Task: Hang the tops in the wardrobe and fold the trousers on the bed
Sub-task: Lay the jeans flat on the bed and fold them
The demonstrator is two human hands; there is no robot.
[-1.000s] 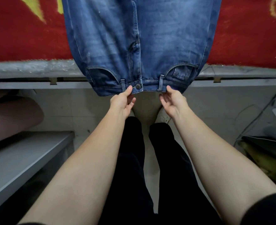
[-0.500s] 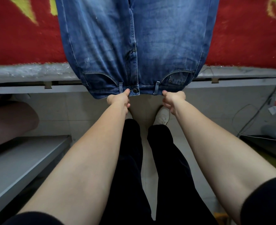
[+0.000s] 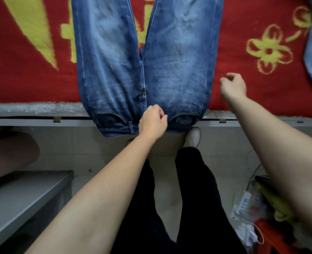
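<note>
**Jeans [image 3: 179, 61] spread on the bed [image 3: 41, 123]**

The jeans lie front side up on the red blanket [image 3: 23, 79], with the waistband hanging over the bed edge. The left hand [image 3: 152, 123] grips the middle of the waistband with curled fingers. The right hand [image 3: 234, 87] hovers just right of the jeans, fingers loosely bent, holding nothing

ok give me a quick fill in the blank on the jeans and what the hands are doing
1. The jeans lie on a ___ blanket with yellow patterns.
2. The left hand grips the jeans at the middle of the ___.
3. The right hand, above the blanket beside the jeans, holds ___.

Missing words: red; waistband; nothing
</note>
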